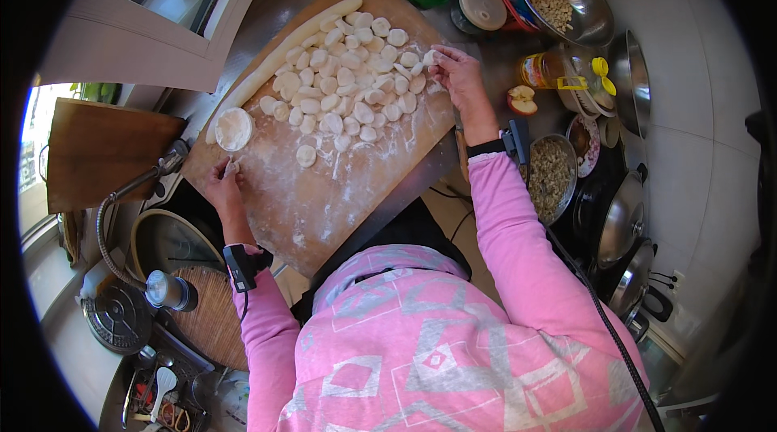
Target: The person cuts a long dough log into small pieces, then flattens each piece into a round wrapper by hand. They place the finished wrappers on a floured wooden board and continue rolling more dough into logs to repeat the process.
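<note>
Floury dough pieces (348,76), small and flattened, lie crowded on a wooden board (356,189). A long dough roll (283,47) runs along the board's far left edge, with a white round container of flour (234,129) by its near end. At the board's right corner, my right hand (458,80) pinches one pale dough piece between thumb and fingers. My left hand (224,186) is closed at the left edge, just below the flour container, and a small pale dough piece shows at its fingertips. One dough piece (306,156) lies a little apart from the pile.
Right of the board stand a bowl of filling (552,177), a cut apple (522,100), an oil bottle (544,72) and a steel bowl of chopped food (558,3). At left are a faucet (166,290), a round wooden board (212,314) and a large basin (166,238).
</note>
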The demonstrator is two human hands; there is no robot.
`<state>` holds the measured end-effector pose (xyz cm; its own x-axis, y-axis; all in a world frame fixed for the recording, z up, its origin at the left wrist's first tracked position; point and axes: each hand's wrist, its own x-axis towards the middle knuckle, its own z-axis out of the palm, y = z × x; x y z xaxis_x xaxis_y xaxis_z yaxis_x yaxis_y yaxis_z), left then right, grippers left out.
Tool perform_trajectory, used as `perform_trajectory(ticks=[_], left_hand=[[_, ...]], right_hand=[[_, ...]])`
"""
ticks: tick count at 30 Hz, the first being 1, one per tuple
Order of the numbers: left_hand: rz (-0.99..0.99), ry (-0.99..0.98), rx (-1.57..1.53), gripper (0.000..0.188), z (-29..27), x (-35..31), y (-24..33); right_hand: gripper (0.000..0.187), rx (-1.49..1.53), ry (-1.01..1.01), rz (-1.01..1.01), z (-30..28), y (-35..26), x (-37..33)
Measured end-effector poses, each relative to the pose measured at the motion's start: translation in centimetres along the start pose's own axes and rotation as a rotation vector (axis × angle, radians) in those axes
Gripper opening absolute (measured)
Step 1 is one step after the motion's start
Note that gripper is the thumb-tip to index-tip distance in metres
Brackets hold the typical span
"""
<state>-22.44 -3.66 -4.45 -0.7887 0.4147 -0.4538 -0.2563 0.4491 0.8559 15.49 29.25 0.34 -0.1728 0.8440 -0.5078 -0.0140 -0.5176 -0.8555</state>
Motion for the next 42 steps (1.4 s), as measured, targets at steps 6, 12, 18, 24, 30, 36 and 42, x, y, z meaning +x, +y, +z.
perform_trajectory(ticks=[6, 12, 18, 24, 30, 36, 42], left_hand=[[-0.004, -0.012, 0.002, 0.02, -0.2, 0.2, -0.3], [0.132, -0.005, 0.304, 0.032, -0.3, 0.6, -1.0], [0.454, 0.114, 0.725, 0.038, 0.7, -1.8, 0.4], [0.478, 0.117, 0.826, 0.036, 0.8, -2.3, 0.8], [0.084, -0.135, 0.098, 0.036, 0.5, -3.6, 1.3], [-0.259, -0.557, -0.284, 0.036, 5.5, -11.0, 4.1], [-0.193, -0.655, -0.215, 0.046, 8.4, -13.7, 4.4]], right_hand=[[0.025, -0.149, 0.053, -0.042, -0.6, 0.7, -1.1], [0.025, -0.649, -0.027, -0.166, -1.8, 1.8, -2.9], [0.029, -1.184, 0.058, -0.708, -1.7, 3.2, -4.4], [0.035, -1.159, 0.114, -0.649, -1.0, 4.5, -5.3], [0.026, -1.071, 0.166, -0.774, 0.5, 3.2, -7.2], [0.018, -0.584, -0.432, -0.547, 9.5, 5.3, -14.8], [0.015, -0.745, -0.629, -0.515, 11.9, 8.0, -17.3]])
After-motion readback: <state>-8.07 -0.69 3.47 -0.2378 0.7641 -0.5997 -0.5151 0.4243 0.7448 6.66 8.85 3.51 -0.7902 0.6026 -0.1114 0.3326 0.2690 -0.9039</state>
